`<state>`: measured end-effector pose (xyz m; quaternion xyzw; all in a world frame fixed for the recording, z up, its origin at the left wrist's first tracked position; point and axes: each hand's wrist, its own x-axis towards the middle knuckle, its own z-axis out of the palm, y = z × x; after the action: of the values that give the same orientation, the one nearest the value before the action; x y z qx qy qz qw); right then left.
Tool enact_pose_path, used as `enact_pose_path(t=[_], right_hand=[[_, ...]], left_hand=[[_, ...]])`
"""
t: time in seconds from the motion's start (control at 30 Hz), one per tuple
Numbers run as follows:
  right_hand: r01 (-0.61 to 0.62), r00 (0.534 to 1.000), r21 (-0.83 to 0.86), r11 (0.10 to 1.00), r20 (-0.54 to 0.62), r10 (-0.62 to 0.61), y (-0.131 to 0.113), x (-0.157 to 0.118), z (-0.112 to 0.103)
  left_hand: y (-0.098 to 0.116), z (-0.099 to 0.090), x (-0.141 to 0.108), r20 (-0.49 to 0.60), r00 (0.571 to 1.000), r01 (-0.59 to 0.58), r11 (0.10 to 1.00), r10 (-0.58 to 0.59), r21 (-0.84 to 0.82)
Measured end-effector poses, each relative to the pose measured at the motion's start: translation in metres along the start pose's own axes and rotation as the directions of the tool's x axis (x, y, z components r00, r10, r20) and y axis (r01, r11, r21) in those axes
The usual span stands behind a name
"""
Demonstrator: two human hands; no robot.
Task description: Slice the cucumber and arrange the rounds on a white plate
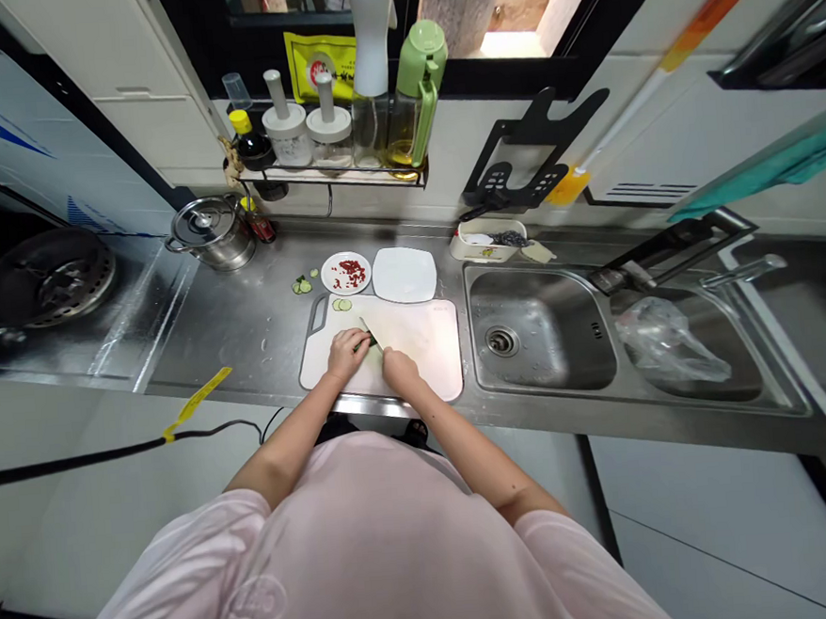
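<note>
On the white cutting board [426, 351], my left hand [347, 354] is closed over a green cucumber piece [368, 342], most of it hidden under the fingers. My right hand [400, 371] grips a knife [370, 333], its blade pointing away from me and lying against the cucumber. Two or so pale cucumber slices [342, 305] rest near the board's far left corner. Just beyond the board stand a white plate [345, 274] with chopped red pieces and a white squarish plate [403, 274]. Several green scraps [302, 284] lie on the steel counter.
At the right is a steel sink [542, 338], with a clear plastic bag [670, 339] in its second basin. A lidded pot [213, 234] and a wok [47, 278] stand left. Bottles and jars fill the wall rack [333, 171]. A black cable [112, 456] hangs at left.
</note>
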<state>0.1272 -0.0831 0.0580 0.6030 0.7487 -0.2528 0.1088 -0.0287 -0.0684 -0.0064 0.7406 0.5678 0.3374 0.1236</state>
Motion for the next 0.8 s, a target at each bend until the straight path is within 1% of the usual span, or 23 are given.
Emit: enact_pose_path(t=[0.27, 0.4, 0.63, 0.8], right_hand=[[-0.021, 0.999, -0.022, 1.0, 0.036, 0.022, 0.009, -0.018, 0.006], [-0.028, 0.999, -0.022, 0.999, 0.039, 0.029, 0.01, -0.021, 0.008], [-0.007, 1.0, -0.013, 1.0, 0.003, 0.007, 0.008, -0.008, 0.01], [0.004, 1.0, 0.017, 1.0, -0.008, -0.004, -0.001, 0.006, 0.003]], left_hand=[[0.001, 0.0, 0.0, -0.015, 1.0, 0.018, 1.0, -0.018, 0.002], [0.001, 0.0, -0.001, -0.015, 1.0, 0.016, 1.0, -0.016, 0.004], [0.0, 0.001, -0.001, -0.022, 1.0, 0.006, 1.0, -0.006, -0.004], [0.0, 0.0, -0.001, -0.009, 1.0, 0.006, 1.0, -0.006, 0.003]])
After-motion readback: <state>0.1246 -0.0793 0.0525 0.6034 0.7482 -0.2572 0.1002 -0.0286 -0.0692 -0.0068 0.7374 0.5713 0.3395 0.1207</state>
